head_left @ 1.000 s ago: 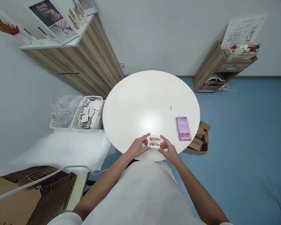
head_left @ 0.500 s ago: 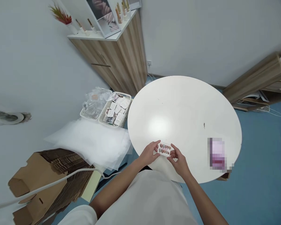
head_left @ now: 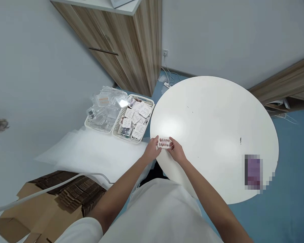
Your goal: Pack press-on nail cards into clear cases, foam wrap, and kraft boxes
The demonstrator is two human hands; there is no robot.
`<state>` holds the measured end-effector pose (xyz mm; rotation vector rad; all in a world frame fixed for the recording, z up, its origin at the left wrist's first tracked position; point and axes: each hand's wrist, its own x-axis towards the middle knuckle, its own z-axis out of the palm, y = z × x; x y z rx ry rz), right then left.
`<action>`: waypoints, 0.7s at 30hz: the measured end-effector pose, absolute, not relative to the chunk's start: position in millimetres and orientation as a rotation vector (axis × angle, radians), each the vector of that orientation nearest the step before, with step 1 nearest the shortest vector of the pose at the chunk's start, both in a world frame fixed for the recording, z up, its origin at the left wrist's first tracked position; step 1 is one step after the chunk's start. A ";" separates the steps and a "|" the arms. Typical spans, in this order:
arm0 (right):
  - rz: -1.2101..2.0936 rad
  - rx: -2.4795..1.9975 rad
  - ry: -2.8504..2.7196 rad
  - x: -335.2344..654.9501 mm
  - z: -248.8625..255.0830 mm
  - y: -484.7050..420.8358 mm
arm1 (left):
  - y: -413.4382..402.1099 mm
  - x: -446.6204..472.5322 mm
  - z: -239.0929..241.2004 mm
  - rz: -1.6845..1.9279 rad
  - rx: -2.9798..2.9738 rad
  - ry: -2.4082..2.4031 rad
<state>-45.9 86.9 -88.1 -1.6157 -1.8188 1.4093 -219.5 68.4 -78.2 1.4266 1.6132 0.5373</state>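
Note:
A small white card of press-on nails (head_left: 164, 142), with two rows of reddish, shiny nails, is held level just above the near left edge of the round white table (head_left: 212, 111). My left hand (head_left: 151, 150) pinches the card's left edge between thumb and fingers. On the opposite edge, my right hand (head_left: 177, 151) grips it the same way. Left of the table, close to my left hand, stands a white basket (head_left: 152, 101) filled with similar cards, many showing printed white backs.
Beside that basket, another one (head_left: 87, 124) holds clear plastic boxes (head_left: 105, 104). White translucent sheets (head_left: 91, 152) lie in front, above folded brown cardboard boxes (head_left: 38, 209). A blurred purple item (head_left: 253, 172) rests on the table's right. A wooden cabinet (head_left: 121, 44) stands behind.
Both hands have carried the nail card left, toward the table's left edge and the baskets. The view has turned down and left, so the cabinet top is mostly out of sight.

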 end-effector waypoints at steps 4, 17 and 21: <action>1.374 -1.732 -1.849 -58.7 -100.6 93.3 | 79.2 -227.1 -89.4 0.468 1.436 1.609; 1.352 -1.859 -1.645 -63.7 -99.4 59.5 | 61.3 -220.5 -92.5 0.429 1.355 1.606; 1.604 -1.721 -1.154 -64.7 -94.8 42.8 | 51.7 -220.9 -95.2 0.556 1.098 1.581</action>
